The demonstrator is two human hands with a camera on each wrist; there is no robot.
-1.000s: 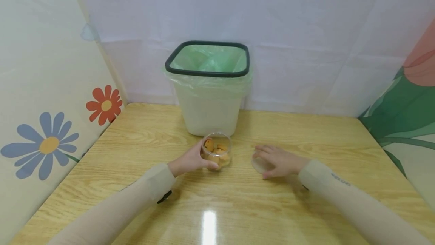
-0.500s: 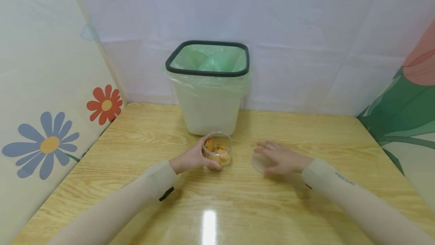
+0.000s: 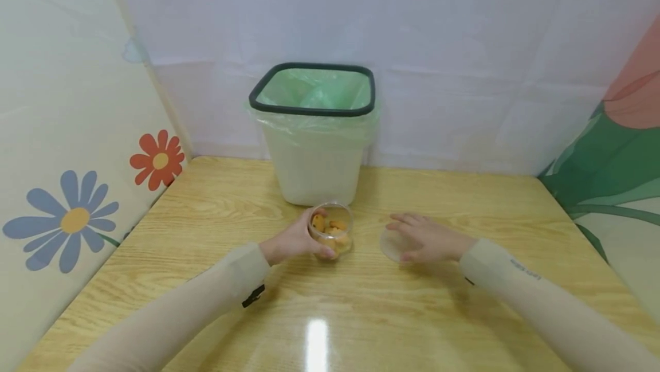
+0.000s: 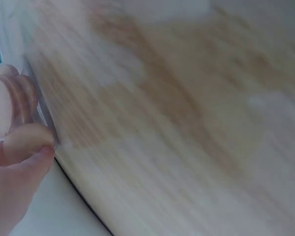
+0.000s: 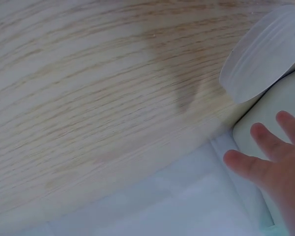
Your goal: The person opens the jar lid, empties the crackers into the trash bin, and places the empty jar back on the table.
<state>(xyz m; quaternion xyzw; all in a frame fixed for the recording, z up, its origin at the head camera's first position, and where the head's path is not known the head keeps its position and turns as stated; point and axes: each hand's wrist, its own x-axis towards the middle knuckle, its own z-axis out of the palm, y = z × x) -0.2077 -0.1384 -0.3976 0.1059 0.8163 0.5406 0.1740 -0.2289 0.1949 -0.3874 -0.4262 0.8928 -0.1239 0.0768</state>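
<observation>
Around the clear jar point(image 3: 344, 244) our left hand point(image 3: 293, 240) is clamped, with the thumb on the near side. We see orange-brown pieces point(image 3: 338, 226) inside this jar, which stands upright on the wooden table point(image 3: 232, 200), just in front of the white bin point(image 3: 319, 160). Our right hand point(image 3: 430, 240) has its fingers straight and apart; it is over the clear lid point(image 3: 390, 246) and hides one part of it. Behind the jar, the bin, with dark rim point(image 3: 311, 112) and green bag point(image 3: 335, 92), stands between us and the white cloth point(image 3: 454, 74).
</observation>
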